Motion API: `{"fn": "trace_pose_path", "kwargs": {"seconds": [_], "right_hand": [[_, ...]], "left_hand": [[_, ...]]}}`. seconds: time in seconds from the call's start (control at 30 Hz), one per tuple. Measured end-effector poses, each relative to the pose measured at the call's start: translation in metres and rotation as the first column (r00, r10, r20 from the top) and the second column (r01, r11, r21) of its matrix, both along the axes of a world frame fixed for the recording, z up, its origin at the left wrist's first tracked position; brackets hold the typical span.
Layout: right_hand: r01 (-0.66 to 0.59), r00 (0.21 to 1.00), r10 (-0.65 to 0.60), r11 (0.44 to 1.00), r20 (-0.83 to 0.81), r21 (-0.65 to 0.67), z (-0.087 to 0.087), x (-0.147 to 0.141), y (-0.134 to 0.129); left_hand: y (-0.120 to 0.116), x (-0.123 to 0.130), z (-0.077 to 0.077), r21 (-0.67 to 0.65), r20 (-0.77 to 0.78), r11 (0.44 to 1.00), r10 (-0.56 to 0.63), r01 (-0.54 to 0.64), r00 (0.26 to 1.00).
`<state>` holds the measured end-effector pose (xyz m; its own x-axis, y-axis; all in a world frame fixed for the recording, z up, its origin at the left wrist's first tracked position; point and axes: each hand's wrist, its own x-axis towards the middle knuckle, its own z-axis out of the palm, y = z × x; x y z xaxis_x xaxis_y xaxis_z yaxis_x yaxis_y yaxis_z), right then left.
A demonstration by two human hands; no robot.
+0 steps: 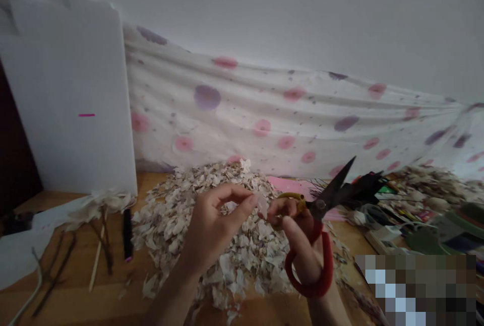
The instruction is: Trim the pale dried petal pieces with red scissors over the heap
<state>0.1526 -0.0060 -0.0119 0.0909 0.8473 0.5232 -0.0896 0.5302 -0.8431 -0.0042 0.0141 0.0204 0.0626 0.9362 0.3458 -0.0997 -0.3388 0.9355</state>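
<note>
My left hand (221, 220) pinches a small pale, translucent petal-like flake (261, 205) between thumb and forefinger. Close on its right, my right hand (298, 235) holds scissors (320, 207) with one red and one yellow handle; the dark blades are parted and point up to the right, away from the flake. The fingertips of my right hand are near the flake's right edge; whether they touch it is unclear. Beneath and behind both hands spreads a large heap of similar pale, dry flakes (170, 215).
On the left stand a white board (75, 94), a black marker (127, 235), thin twigs (56, 275) and white paper (22, 255). Pink paper (289, 184) lies behind the scissors. At right are a green container (434, 233) and clutter. Flowered cloth (242, 99) hangs behind.
</note>
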Motion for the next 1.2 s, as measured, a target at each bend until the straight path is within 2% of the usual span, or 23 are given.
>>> {"fn": "trace_pose_path", "kwargs": {"seconds": [0.2,0.37,0.43,0.57,0.7,0.87,1.2], "right_hand": [[0.062,0.997,-0.059,0.995,0.041,-0.076,0.006,-0.009,-0.01],[0.069,0.989,-0.054,0.992,0.139,-0.105,0.005,-0.006,-0.007],[0.033,0.984,-0.015,0.994,0.177,-0.1,0.002,-0.003,-0.006],[-0.171,0.97,0.175,0.985,0.169,-0.036,-0.009,0.007,-0.007],[-0.229,0.904,0.257,0.966,0.341,-0.118,-0.012,0.011,-0.01],[-0.136,0.835,0.181,0.983,0.52,-0.123,-0.006,0.002,-0.008],[-0.05,0.754,0.124,0.99,0.645,-0.132,0.001,0.004,-0.006]], "left_hand": [[0.001,0.006,-0.005,0.053,-0.029,0.99,-0.126,0.128,0.992],[0.0,0.015,-0.008,-0.058,0.071,0.978,-0.197,0.202,0.978],[0.0,0.016,-0.007,-0.082,0.107,0.973,-0.205,0.215,0.973],[0.0,0.014,-0.005,-0.095,0.172,0.989,-0.095,0.112,0.981],[-0.002,0.012,-0.003,-0.061,0.232,0.998,0.001,0.013,0.973],[-0.003,0.01,-0.004,-0.053,0.224,0.996,-0.053,0.066,0.973],[-0.002,0.009,-0.005,-0.034,0.164,0.992,-0.118,0.125,0.979]]}}
